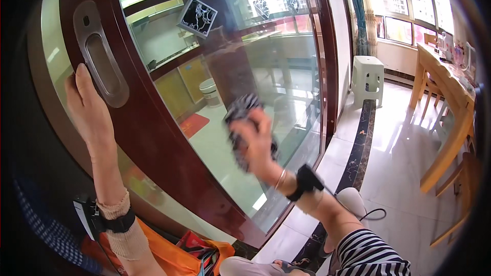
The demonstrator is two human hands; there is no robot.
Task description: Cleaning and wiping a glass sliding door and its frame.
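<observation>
A glass door [291, 84] in a dark red-brown frame fills the middle of the view. My right hand [255, 142], blurred, presses a black-and-grey striped cloth [243, 109] to the lower part of the pane. At the left, my left hand [86, 103] rests on the door's wide stile, its fingers beside the recessed metal handle [101, 53]; nothing shows in it, and part of the fingers is hidden behind the edge. A square black-and-silver ornament [198, 17] is on the upper glass.
Orange and red bags [215, 253] lie low by the door's foot. A white plastic stool [368, 78] stands beyond the door near the curtain [358, 11]. At the right are a wooden table [445, 69] and chairs. Through the glass show a white bucket [211, 92] and a red mat [195, 124].
</observation>
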